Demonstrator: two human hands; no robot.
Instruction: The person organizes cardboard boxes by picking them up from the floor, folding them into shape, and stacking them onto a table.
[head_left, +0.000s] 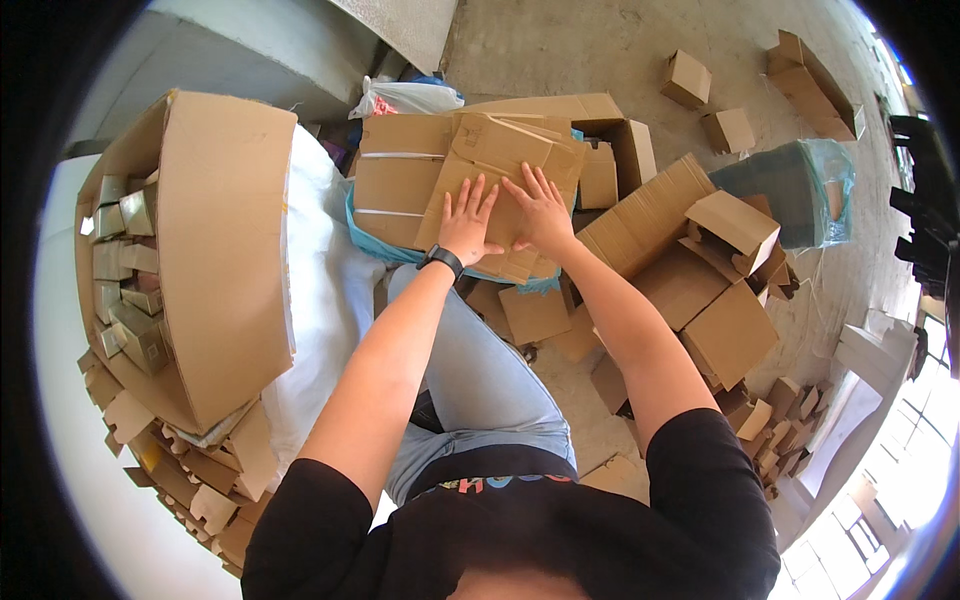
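Note:
Both palms rest on a flattened cardboard box [510,143] that lies on top of a strapped bundle of flat cardboard [398,185]. My left hand [466,222] lies on its near left part, fingers spread, with a dark band on the wrist. Close beside it, my right hand [541,212] presses down with its fingers apart, thumb toward the other hand. Two white straps cross the bundle's left side. Blue plastic wrap [362,240] shows beneath the bundle's edge.
At left stands a large open carton [225,240] holding several small boxes [130,270]. Opened cartons [730,320] crowd the right side. A blue-wrapped stack [790,190] and loose small boxes [687,80] sit farther off. A white plastic bag [410,98] lies behind the bundle.

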